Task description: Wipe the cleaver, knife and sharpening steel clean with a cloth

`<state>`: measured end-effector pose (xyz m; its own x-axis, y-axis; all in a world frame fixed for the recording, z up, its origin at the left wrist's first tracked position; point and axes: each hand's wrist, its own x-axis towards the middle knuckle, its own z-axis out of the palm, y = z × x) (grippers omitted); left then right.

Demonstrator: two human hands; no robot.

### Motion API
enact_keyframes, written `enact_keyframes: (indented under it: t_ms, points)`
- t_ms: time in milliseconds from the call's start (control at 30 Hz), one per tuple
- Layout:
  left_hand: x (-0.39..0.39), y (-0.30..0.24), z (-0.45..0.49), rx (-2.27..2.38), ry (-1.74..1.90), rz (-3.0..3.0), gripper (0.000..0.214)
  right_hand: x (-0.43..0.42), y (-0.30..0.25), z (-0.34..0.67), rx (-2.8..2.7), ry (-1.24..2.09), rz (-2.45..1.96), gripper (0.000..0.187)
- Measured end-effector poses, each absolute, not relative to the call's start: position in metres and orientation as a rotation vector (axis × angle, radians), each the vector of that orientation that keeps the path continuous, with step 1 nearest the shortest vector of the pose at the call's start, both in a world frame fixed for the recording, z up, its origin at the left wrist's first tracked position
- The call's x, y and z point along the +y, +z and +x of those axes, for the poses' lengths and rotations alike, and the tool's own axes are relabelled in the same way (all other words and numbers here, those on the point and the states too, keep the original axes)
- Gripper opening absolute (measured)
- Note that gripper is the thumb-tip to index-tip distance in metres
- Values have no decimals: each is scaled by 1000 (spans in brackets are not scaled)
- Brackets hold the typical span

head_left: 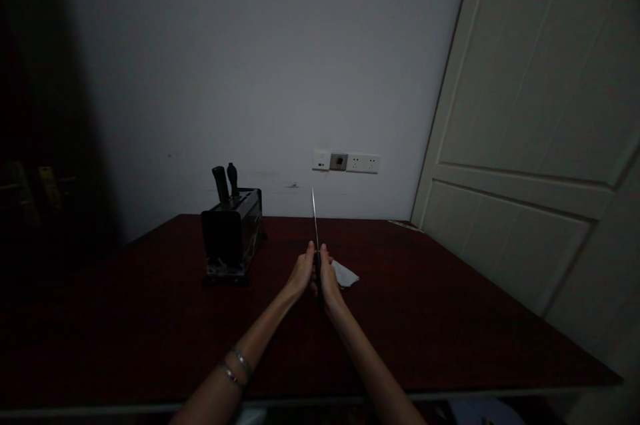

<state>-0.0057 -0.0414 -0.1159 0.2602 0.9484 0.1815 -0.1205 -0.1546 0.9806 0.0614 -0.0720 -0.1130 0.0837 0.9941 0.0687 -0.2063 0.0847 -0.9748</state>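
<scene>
A knife (315, 222) points away from me over the middle of the table, its thin blade seen nearly edge-on and its black handle between my two hands. My right hand (327, 278) is closed around the handle from the right, thumb along the top. From the left, my left hand (301, 273) grips the same handle, its thumb also near the base of the blade. Most fingers of both hands are hidden behind the handle. A white piece of cloth or paper (345, 274) shows just beyond my right hand; whether it touches the hand I cannot tell.
On the left of the dark red table (425, 325) stands a black knife block (231, 235) with two black handles (220, 184) sticking up. Wall sockets (363, 163) sit above the table's back edge. A pale panelled door (510, 225) borders the right side.
</scene>
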Motion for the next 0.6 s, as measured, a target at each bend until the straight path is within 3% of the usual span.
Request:
enact_keyframes:
  t_ms: [367,600]
  points:
    - [-49,-104,-9,841,1048,1256,70,-83,-97,73,-865,1384,-988,59]
    - [-39,-89,-34,965,1132,1165,55,-66,-91,109,-809,1749,-565,63]
